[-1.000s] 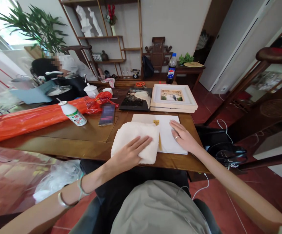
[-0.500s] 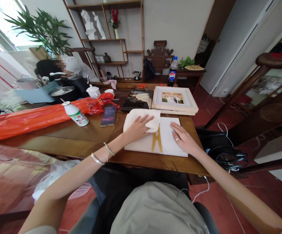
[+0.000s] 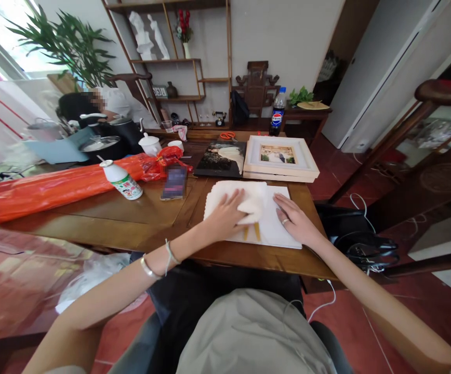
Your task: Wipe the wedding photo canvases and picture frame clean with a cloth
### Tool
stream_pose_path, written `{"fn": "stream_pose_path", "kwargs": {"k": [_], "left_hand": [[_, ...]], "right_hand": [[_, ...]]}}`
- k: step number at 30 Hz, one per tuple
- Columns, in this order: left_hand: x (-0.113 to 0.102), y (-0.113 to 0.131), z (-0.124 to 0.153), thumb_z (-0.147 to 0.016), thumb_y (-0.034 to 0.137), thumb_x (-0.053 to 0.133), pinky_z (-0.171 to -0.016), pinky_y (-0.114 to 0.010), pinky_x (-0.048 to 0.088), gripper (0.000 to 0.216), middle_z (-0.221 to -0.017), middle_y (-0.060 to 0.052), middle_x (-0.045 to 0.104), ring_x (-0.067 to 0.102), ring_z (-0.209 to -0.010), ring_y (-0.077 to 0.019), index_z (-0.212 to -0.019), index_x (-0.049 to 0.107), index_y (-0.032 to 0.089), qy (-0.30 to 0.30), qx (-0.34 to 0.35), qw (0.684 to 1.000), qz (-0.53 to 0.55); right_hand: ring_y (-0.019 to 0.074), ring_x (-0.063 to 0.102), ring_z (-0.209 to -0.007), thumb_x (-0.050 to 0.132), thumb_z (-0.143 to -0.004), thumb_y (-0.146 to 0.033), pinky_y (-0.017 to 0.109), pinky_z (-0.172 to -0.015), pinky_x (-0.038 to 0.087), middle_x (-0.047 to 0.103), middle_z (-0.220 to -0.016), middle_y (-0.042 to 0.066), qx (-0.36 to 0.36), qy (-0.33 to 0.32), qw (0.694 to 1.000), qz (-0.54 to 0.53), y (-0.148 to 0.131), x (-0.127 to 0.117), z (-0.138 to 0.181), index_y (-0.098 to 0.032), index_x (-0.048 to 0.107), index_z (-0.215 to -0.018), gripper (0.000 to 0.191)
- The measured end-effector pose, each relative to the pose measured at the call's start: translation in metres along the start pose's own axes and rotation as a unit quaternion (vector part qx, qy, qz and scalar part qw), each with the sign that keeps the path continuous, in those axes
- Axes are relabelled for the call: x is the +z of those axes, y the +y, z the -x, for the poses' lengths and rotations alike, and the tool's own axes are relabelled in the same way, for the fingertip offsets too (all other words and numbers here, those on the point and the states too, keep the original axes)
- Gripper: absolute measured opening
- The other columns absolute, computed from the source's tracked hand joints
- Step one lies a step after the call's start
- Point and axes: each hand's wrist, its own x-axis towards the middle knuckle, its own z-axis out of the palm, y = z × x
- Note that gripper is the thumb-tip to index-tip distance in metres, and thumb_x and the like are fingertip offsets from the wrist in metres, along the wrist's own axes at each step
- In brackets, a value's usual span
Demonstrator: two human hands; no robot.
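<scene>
Under my left hand [image 3: 227,214] is a white cloth [image 3: 254,196] with a scalloped edge, lying over a flat white board [image 3: 274,228]. My left fingers are stretched out flat on the cloth. The cloth covers much of a yellow A-shaped figure [image 3: 257,232]; only its two lower legs show below the cloth. My right hand [image 3: 291,215] lies with fingers extended on the right part of the board, holding nothing. A ring is on one of its fingers.
Behind the board are a white picture frame [image 3: 311,161] and a dark picture [image 3: 210,161]. To the left are a phone [image 3: 173,183], a white bottle [image 3: 121,181] and a long red plastic-wrapped bundle [image 3: 73,179]. Orange-handled scissors [image 3: 227,135] and a cola bottle [image 3: 276,114] stand farther back. A person [image 3: 112,101] is at the left.
My left hand has moved nearer to me and slightly right with the cloth, which now hides more of the yellow figure. My right hand stays at the board's right side.
</scene>
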Motion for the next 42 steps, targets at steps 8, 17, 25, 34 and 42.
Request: {"fn": "stream_pose_path", "kwargs": {"k": [8, 17, 25, 34, 42], "left_hand": [[0.008, -0.026, -0.018, -0.093, 0.02, 0.049, -0.109, -0.046, 0.034, 0.029, -0.144, -0.022, 0.042, 0.033, -0.138, -0.035, -0.116, 0.064, 0.009, 0.004, 0.018, 0.998, -0.059], [-0.01, 0.041, 0.046, -0.085, 0.024, 0.061, -0.112, -0.05, 0.03, 0.018, -0.148, -0.02, 0.038, 0.025, -0.141, -0.0385, -0.095, 0.07, 0.012, -0.012, 0.069, 0.997, -0.008], [0.002, -0.018, -0.005, -0.091, 0.026, 0.056, -0.11, -0.046, 0.032, 0.026, -0.15, -0.019, 0.035, 0.03, -0.14, -0.0344, -0.109, 0.067, 0.013, -0.018, 0.046, 0.998, -0.05], [0.004, -0.002, -0.008, -0.093, 0.023, 0.05, -0.112, -0.055, 0.025, 0.027, -0.157, -0.004, 0.023, 0.021, -0.144, -0.0287, -0.113, 0.067, 0.02, -0.019, 0.076, 0.994, -0.07], [-0.008, 0.063, 0.039, -0.087, 0.024, 0.058, -0.111, -0.062, 0.021, 0.017, -0.157, -0.005, 0.025, 0.019, -0.144, -0.0365, -0.092, 0.074, 0.023, -0.01, 0.132, 0.991, -0.013]], "right_hand": [[0.0249, 0.036, -0.14, 0.038, -0.096, -0.035, 0.049, -0.118, 0.029, 0.044, -0.149, 0.009, 0.007, 0.005, 1.0, -0.007, 0.001, 0.001, 0.0, -0.019, 0.048, -0.139, 0.048], [0.0253, 0.036, -0.14, 0.037, -0.096, -0.033, 0.049, -0.117, 0.03, 0.044, -0.148, 0.012, -0.004, -0.002, 1.0, 0.004, 0.001, 0.0, 0.0, -0.016, 0.047, -0.139, 0.048], [0.0259, 0.036, -0.14, 0.037, -0.095, -0.034, 0.051, -0.117, 0.029, 0.043, -0.148, 0.011, 0.004, -0.005, 1.0, 0.003, 0.0, 0.0, 0.0, -0.018, 0.047, -0.14, 0.048], [0.0256, 0.036, -0.14, 0.038, -0.094, -0.032, 0.05, -0.117, 0.029, 0.044, -0.148, 0.013, 0.014, -0.005, 1.0, 0.002, -0.003, -0.001, 0.0, -0.016, 0.048, -0.138, 0.048], [0.0254, 0.034, -0.141, 0.043, -0.085, -0.015, 0.053, -0.118, 0.026, 0.041, -0.15, 0.007, -0.003, -0.008, 1.0, -0.022, 0.001, -0.001, 0.001, -0.021, 0.046, -0.141, 0.056]]}}
